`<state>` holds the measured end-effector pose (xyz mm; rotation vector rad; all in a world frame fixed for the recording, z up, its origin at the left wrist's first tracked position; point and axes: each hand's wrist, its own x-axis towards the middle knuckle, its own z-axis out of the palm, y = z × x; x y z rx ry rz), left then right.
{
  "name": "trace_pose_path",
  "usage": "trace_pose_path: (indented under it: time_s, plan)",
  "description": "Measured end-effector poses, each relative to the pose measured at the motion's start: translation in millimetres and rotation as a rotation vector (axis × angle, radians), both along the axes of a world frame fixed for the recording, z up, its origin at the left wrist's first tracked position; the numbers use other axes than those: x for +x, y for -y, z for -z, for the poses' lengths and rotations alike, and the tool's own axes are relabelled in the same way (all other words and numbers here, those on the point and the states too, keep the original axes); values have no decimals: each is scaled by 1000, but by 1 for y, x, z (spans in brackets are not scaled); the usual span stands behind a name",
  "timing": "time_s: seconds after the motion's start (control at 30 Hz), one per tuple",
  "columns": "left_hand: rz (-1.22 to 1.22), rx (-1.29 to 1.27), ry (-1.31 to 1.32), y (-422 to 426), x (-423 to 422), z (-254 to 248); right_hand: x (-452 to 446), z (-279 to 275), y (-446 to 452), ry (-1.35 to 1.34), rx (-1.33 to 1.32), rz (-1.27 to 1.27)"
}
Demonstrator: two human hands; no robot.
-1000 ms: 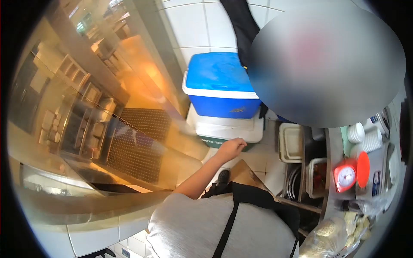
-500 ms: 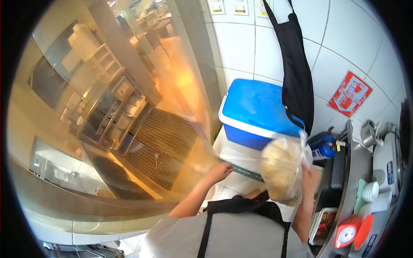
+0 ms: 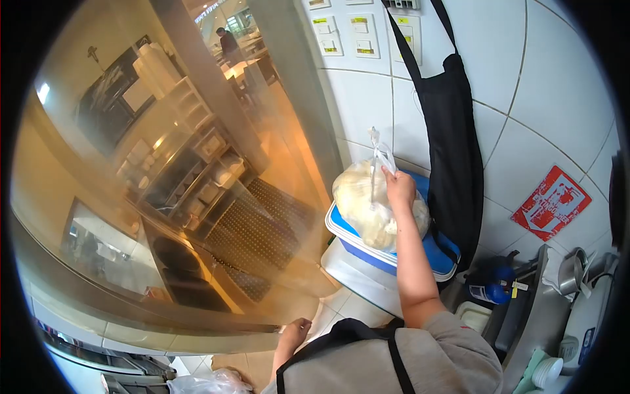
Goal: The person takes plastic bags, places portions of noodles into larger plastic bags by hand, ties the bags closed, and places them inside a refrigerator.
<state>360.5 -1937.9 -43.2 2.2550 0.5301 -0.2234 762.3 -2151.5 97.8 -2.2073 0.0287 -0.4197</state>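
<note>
Over the blue cooler point(image 3: 361, 253), a clear bag point(image 3: 354, 194) holds pale lumps point(image 3: 377, 228).

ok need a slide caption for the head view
Right grip holds a bag by its gathered top, over a cooler.

White tiles point(image 3: 357, 98) beyond the right hand point(image 3: 400, 187) look bright. Leftward, glass point(image 3: 298, 262) glows hazy amber. Edges bend into black.

right hand point(image 3: 400, 188) grips a plastic bag point(image 3: 357, 197) over blue cooler point(image 3: 371, 257); left hand point(image 3: 295, 331) curled
</note>
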Motion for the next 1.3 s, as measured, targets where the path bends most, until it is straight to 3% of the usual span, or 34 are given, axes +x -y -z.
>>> trace_pose_path:
  time_s: [0.13, 0.27, 0.4, 0.47, 0.6, 0.67, 0.83, 1.07, 1.13, 1.23, 1.3]
  plan:
    - [43, 4, -147, 20, 3, -1, 13, 1, 3, -66, -9, -55]
    - [32, 23, -238, 25, 10, -18, 7, 4, 18, -100, 275, -115]
    - [97, 119, -289, 8, 8, 2, 25, 23, 27, -70, 583, 61]
    - [93, 93, -337, 4, 0, 17, 19, 28, 22, 87, 760, 49]
    - [135, 114, -516, 31, 3, -5, 27, 52, 3, -124, 858, -52]
    - [141, 117, -554, 44, 3, -13, 7, 11, 22, -211, 757, -143]
    - [150, 145, -557, 61, 6, -21, 18, 31, 15, -136, 632, -199]
    - [357, 235, -462, 58, 48, -24, -73, 18, 84, 420, 328, -200]
    - [445, 237, -444, 62, 72, -31, -114, 27, 108, 444, 317, -213]
    - [582, 158, -459, 85, 105, -54, -186, 38, 144, 258, 226, -234]
    - [813, 161, -384, 89, 122, -31, -238, 54, 171, 197, 58, -133]
